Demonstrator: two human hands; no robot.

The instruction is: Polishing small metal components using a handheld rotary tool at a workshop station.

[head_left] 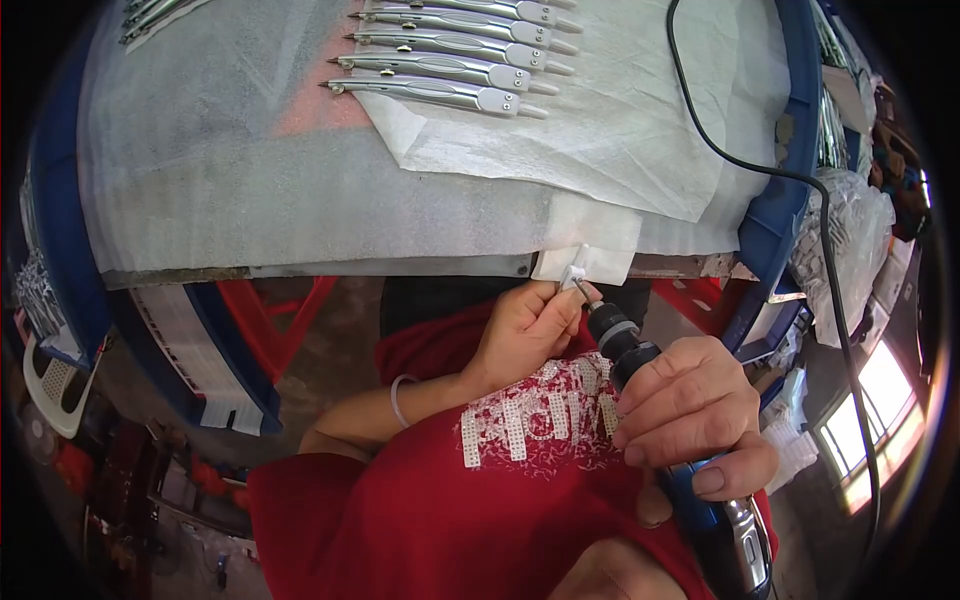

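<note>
My left hand is closed at the table's front edge, pinching a small white part with a short stem pointing away from me. Whatever else of that part lies within the fingers is hidden. My right hand wraps around a blue and black electric screwdriver, tilted up and to the left. Its thin bit reaches the white part beside my left fingertips. Under the part lies a small white pad. Farther back, several silver drawing compasses lie side by side on a white sheet, their points toward the left.
A black cable curves over the right of the covered table and hangs down. Blue crates stand at both sides, with clear plastic bags at the right. More metal pieces lie at the far left.
</note>
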